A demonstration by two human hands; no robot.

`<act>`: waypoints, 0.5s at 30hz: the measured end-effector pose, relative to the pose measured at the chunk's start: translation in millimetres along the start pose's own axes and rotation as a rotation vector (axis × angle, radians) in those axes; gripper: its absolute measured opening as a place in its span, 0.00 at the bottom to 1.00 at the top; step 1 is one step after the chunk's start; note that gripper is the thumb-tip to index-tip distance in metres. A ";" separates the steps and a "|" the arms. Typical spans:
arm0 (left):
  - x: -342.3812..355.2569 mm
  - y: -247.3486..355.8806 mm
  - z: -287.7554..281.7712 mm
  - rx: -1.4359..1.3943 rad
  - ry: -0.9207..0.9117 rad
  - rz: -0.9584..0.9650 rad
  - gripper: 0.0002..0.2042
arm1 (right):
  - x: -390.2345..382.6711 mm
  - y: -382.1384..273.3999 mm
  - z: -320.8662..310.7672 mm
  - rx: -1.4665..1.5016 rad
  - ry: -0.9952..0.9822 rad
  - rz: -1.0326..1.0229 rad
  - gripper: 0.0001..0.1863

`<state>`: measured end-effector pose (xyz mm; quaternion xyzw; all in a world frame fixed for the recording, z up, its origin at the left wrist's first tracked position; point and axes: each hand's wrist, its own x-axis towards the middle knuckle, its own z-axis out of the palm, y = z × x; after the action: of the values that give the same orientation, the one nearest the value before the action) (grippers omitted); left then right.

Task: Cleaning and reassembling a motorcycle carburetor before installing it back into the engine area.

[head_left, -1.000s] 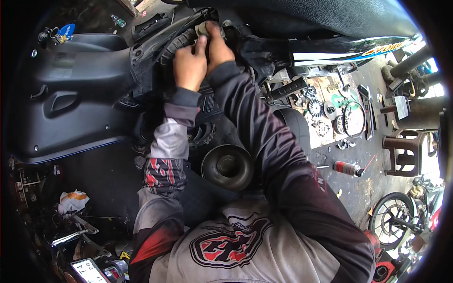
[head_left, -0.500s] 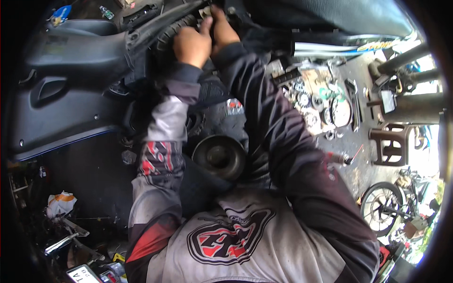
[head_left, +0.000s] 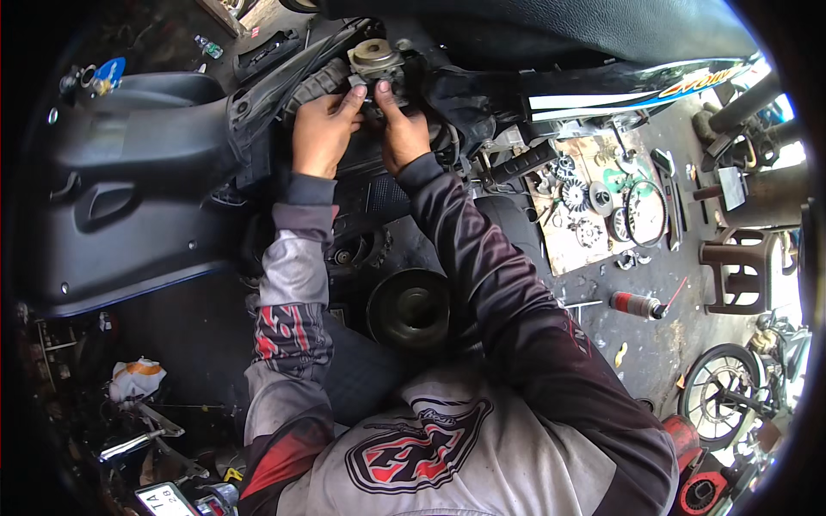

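Observation:
A metal carburetor (head_left: 376,57) with a round, dull cap sits among the inner parts of a partly stripped scooter. My left hand (head_left: 322,136) is closed at its near left side, beside a ribbed black rubber hose (head_left: 317,86). Close against it on the right, my right hand (head_left: 406,139) is also closed, thumb raised at the carburetor's near edge. Both thumb tips almost meet. The other fingers curl underneath, so whatever they grip is hidden.
Black body panels (head_left: 129,224) spread to the left, and the seat (head_left: 619,30) lies at the far right. Gears and a belt rest on cardboard (head_left: 564,254). A spray can (head_left: 635,304), a brown plastic stool (head_left: 738,271) and a round dark pan (head_left: 409,310) stand around.
Both hands have come nearer and lower, uncovering the carburetor's cap. The right hand no longer reaches far forward. The whole view has shifted a little.

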<state>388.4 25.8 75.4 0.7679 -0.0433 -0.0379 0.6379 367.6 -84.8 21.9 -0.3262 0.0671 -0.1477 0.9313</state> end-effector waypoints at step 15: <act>-10.0 25.7 8.5 0.403 0.060 0.055 0.23 | -4.7 -0.8 11.9 -0.191 0.128 -0.125 0.25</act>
<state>377.0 14.0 99.2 0.8795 -0.0519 0.0121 0.4730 365.6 -76.9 31.7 -0.4068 0.1197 -0.2191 0.8787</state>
